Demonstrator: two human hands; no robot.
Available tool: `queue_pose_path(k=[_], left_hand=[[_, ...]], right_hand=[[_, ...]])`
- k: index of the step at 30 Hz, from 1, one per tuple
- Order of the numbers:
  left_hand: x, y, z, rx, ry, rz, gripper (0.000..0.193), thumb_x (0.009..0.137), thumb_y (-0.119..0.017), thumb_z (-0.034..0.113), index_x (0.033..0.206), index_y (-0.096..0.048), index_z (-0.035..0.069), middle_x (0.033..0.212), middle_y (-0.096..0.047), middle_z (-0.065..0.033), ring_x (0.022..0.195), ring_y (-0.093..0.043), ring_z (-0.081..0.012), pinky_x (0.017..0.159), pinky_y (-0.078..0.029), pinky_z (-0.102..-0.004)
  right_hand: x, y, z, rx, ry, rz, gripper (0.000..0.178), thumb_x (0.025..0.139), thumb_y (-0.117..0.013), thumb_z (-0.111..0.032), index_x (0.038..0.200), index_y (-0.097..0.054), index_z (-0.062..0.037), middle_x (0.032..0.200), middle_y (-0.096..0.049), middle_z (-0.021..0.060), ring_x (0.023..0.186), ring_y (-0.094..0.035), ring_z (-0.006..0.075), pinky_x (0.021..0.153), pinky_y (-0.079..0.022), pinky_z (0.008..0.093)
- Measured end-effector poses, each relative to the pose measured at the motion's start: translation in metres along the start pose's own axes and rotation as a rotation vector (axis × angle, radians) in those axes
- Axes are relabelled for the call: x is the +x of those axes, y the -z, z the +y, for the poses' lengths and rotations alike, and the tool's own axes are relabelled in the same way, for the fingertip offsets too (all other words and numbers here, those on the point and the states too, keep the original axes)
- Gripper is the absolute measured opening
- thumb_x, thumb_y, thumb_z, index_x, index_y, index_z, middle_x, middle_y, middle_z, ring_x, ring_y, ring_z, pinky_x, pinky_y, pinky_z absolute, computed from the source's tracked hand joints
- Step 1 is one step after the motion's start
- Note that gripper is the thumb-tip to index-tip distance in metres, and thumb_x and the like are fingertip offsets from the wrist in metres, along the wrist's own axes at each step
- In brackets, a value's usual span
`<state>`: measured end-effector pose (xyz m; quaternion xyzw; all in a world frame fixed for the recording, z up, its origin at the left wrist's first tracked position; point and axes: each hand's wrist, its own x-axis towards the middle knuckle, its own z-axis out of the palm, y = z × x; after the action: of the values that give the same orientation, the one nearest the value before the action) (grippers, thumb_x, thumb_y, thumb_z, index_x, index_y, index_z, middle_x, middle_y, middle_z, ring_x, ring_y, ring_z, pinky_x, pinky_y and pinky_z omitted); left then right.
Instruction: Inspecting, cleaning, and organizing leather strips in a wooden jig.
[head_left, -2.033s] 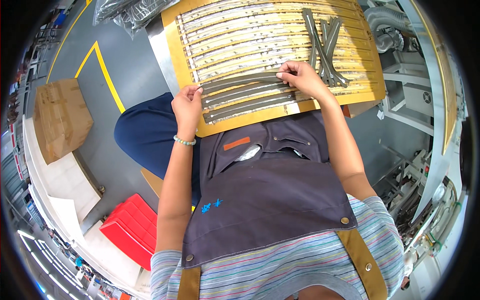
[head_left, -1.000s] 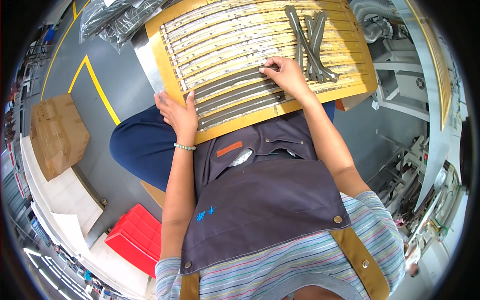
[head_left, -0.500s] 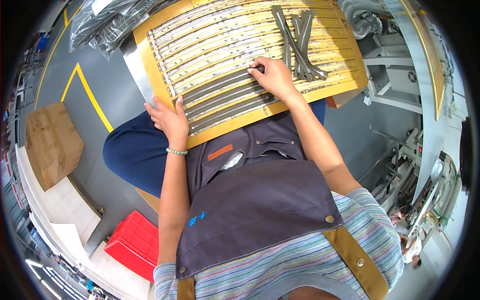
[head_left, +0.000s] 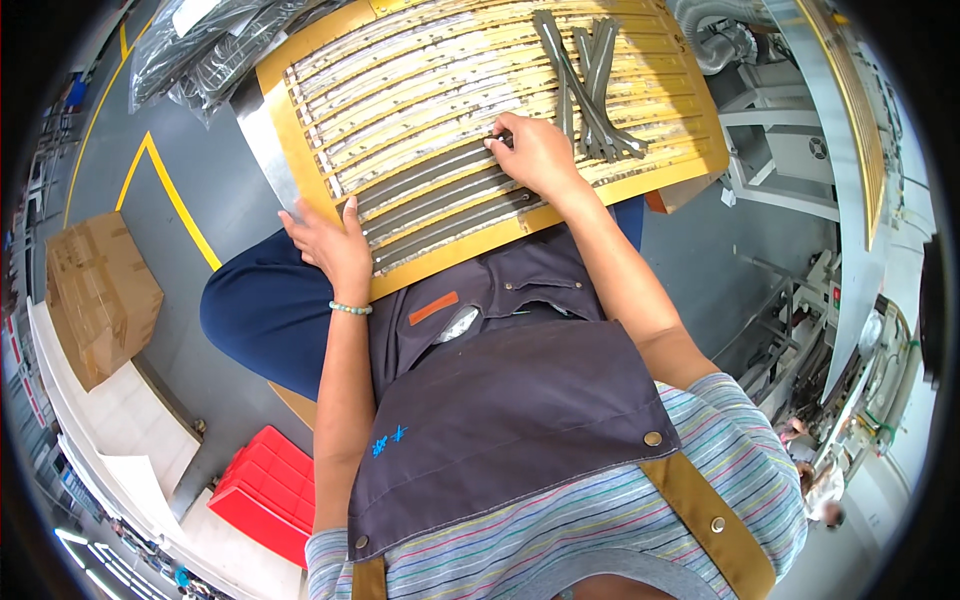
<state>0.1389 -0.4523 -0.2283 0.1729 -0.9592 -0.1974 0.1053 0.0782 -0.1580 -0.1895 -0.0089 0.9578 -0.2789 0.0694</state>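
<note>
Across my lap lies a yellow board [head_left: 455, 262] with rows of long narrow slots. Several dark grey zippers [head_left: 440, 172] lie side by side in its nearest rows. My right hand [head_left: 542, 158] pinches the right end of the farthest of these between thumb and fingertips; the exact end is partly hidden. My left hand [head_left: 335, 245] rests at the board's left edge, fingers spread, its thumb close to the zippers' left ends. Loose dark zippers [head_left: 597, 85] lie crossed in a small heap on the board's far right part.
Plastic-wrapped dark bundles [head_left: 215, 50] sit beyond the board's far left corner. On the left are a cardboard box [head_left: 100, 295] and a red bin [head_left: 265, 495]. Machine parts and a ribbed hose [head_left: 715, 40] stand at the right. Yellow lines [head_left: 180, 205] mark the grey floor.
The whole view has shifted slightly, so the board and hands appear a little farther left. Both hands keep nearly the same places on the board, the right still pinching the zipper end.
</note>
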Motion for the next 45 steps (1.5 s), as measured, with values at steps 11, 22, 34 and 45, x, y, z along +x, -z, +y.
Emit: queue_pose_path(k=[11,22,34,45], left_hand=[[0.001,-0.004,0.078,-0.075,-0.987,-0.405,0.046,0.095,-0.064,0.019,0.140,-0.059,0.011,0.151,-0.051,0.0020,0.143,-0.038,-0.0304,0.115,-0.029,-0.0484],[0.012,-0.040,0.132,0.009,-1.247,-0.399,0.051,0.097,-0.061,0.033,0.143,-0.056,0.012,0.151,-0.049,0.0008,0.144,-0.037,-0.0284,0.118,-0.029,-0.0475],[0.012,-0.008,0.090,-0.011,-1.112,-0.471,0.049,0.097,-0.061,0.028,0.141,-0.056,0.009,0.159,-0.042,0.0006,0.146,-0.035,-0.0297,0.119,-0.025,-0.0491],[0.026,0.089,-0.019,0.213,-0.883,-0.413,0.039,0.092,-0.064,0.010,0.131,-0.065,0.007,0.149,-0.054,0.0020,0.144,-0.039,-0.0269,0.118,-0.026,-0.0479]], right_hand=[[-0.048,0.037,0.033,0.096,-0.169,0.293,0.054,0.094,-0.067,-0.041,0.130,-0.059,-0.0018,0.081,-0.060,0.0096,0.072,-0.061,0.0262,0.068,-0.050,0.0389],[-0.088,0.051,0.065,0.078,-0.243,0.290,0.046,0.094,-0.069,-0.028,0.132,-0.059,-0.0038,0.082,-0.062,0.0087,0.078,-0.065,0.0282,0.072,-0.052,0.0402],[-0.046,0.044,0.049,-0.003,-0.085,0.342,0.031,0.093,-0.070,-0.033,0.098,-0.069,-0.0029,0.084,-0.064,0.0080,0.071,-0.062,0.0259,0.065,-0.049,0.0380],[-0.038,0.033,0.054,-0.210,-0.151,0.197,0.021,0.084,-0.064,-0.022,0.075,-0.063,-0.0031,0.083,-0.068,0.0150,0.077,-0.068,0.0367,0.069,-0.054,0.0479]])
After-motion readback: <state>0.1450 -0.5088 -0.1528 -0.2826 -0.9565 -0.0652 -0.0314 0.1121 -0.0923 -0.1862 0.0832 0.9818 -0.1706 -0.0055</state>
